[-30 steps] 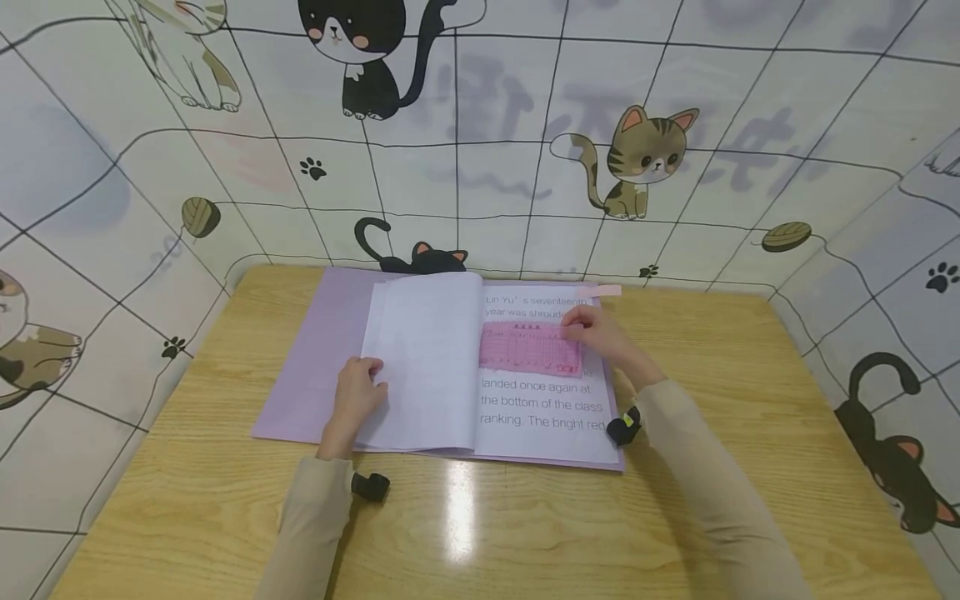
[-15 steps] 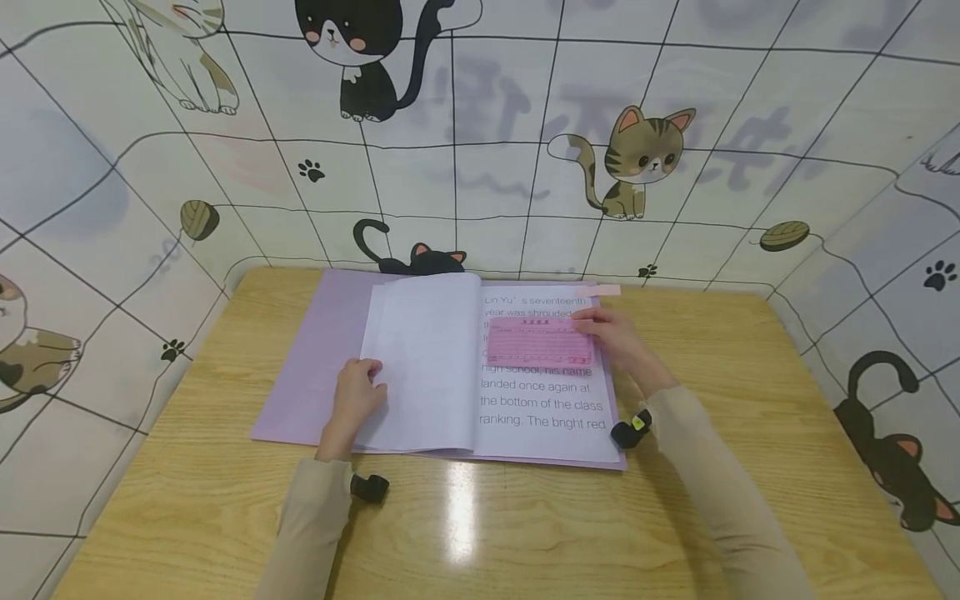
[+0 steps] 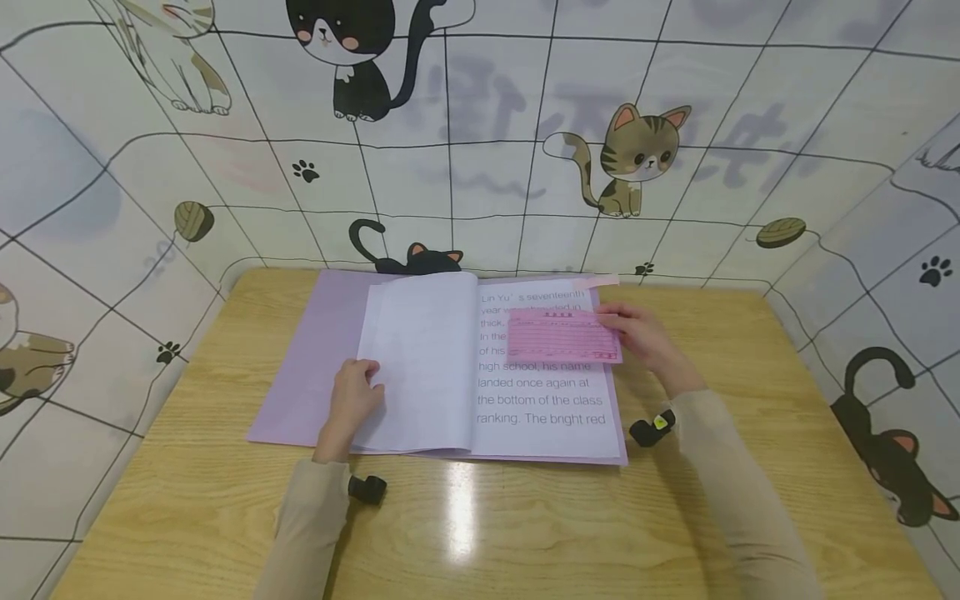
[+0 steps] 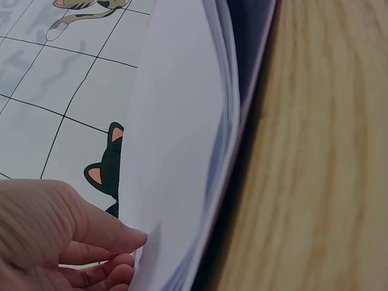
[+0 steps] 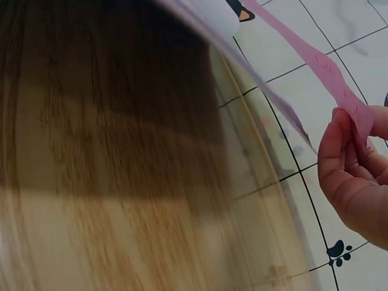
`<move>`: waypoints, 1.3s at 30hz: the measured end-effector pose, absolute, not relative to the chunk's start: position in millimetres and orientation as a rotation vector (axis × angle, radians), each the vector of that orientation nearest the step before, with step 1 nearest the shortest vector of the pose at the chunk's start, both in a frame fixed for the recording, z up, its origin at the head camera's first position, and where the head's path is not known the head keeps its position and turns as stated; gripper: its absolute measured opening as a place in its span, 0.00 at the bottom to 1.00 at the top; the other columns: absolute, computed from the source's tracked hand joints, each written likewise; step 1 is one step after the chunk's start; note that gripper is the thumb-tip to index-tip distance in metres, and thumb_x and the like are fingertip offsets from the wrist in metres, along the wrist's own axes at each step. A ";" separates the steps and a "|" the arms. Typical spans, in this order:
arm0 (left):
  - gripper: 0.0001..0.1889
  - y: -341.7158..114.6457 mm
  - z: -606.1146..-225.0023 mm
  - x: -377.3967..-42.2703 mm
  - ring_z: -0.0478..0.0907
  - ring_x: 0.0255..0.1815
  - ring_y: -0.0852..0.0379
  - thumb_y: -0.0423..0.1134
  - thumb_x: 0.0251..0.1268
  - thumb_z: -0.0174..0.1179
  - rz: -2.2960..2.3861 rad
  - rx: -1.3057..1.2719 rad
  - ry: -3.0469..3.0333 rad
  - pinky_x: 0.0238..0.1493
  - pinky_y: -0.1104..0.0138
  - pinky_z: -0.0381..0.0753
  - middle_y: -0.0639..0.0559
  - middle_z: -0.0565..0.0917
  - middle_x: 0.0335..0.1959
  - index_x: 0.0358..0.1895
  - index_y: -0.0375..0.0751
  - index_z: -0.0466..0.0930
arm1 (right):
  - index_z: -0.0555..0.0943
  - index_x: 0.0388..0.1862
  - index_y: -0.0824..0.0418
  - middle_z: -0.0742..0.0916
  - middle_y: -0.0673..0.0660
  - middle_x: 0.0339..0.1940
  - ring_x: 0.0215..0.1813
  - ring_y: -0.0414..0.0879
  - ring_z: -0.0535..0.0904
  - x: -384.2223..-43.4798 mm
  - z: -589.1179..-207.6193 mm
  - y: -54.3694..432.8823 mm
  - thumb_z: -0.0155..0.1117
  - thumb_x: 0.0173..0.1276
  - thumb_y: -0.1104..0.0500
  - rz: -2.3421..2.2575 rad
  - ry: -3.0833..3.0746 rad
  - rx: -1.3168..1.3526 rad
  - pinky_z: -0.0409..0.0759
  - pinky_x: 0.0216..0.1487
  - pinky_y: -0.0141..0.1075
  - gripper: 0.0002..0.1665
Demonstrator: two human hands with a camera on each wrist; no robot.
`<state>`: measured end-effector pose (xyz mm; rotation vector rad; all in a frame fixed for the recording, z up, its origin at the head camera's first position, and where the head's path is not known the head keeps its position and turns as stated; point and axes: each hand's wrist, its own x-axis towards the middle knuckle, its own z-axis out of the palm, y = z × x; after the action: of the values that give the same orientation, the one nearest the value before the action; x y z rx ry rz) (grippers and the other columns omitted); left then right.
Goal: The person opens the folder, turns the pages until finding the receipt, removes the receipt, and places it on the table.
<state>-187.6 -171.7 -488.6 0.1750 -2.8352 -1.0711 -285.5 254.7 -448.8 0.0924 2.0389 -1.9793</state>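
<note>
An open book with a lilac cover point(image 3: 292, 392) lies on the table, its left page point(image 3: 420, 367) blank and its right page point(image 3: 540, 417) printed with large English text. My left hand point(image 3: 352, 398) rests at the left page's outer edge, fingers loosely bent. In the left wrist view the thumb point(image 4: 130, 237) touches the bulging white page. My right hand point(image 3: 641, 337) pinches the right end of a pink lined paper slip point(image 3: 562, 337) between thumb and fingers. The slip overlaps the printed page and reaches past its right edge; the right wrist view shows it raised and slightly curved.
A pale pink tab point(image 3: 600, 282) sticks out at the right page's top corner. The wooden table point(image 3: 540, 533) runs back to a wall point(image 3: 495, 183) printed with cartoon cats and grid lines. A small black device point(image 3: 654, 427) sits at each wrist.
My right hand has moved to the right with the pink slip, uncovering more of the printed text at the slip's left. My left hand has stayed at the left page.
</note>
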 end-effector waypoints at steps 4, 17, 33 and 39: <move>0.16 -171.9 -488.1 -187.3 0.72 0.37 0.41 0.22 0.47 0.57 -1.079 0.181 -2.839 0.42 0.52 0.74 0.34 0.75 0.35 0.43 0.19 0.77 | 0.78 0.46 0.61 0.81 0.47 0.40 0.40 0.38 0.76 -283.5 -445.9 262.0 0.60 0.66 0.62 -1.977 2.041 0.093 0.76 0.40 0.27 0.10; 0.16 -172.0 -487.8 -186.7 0.72 0.36 0.41 0.22 0.48 0.56 -1.085 0.179 -2.840 0.41 0.52 0.73 0.33 0.75 0.36 0.44 0.19 0.77 | 0.79 0.44 0.57 0.82 0.46 0.39 0.38 0.37 0.77 -274.3 -442.8 294.3 0.56 0.68 0.63 -2.032 2.003 0.084 0.76 0.39 0.27 0.08; 0.16 -171.4 -487.9 -187.0 0.71 0.35 0.42 0.22 0.47 0.57 -1.059 0.148 -2.831 0.39 0.53 0.74 0.33 0.75 0.34 0.43 0.19 0.77 | 0.83 0.39 0.55 0.83 0.47 0.37 0.36 0.38 0.78 -251.7 -441.2 348.3 0.55 0.69 0.65 -2.168 1.880 0.091 0.76 0.35 0.28 0.10; 0.16 -171.5 -488.4 -186.9 0.72 0.35 0.41 0.22 0.47 0.56 -1.057 0.128 -2.828 0.40 0.52 0.74 0.33 0.75 0.34 0.43 0.18 0.77 | 0.83 0.37 0.53 0.83 0.46 0.35 0.34 0.38 0.78 -245.6 -446.1 371.4 0.55 0.69 0.64 -2.142 1.861 0.160 0.77 0.34 0.29 0.10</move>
<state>-186.9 -171.5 -488.4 0.1284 -2.8278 -1.0565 -245.6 371.4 -446.1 0.1598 1.8611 -2.1421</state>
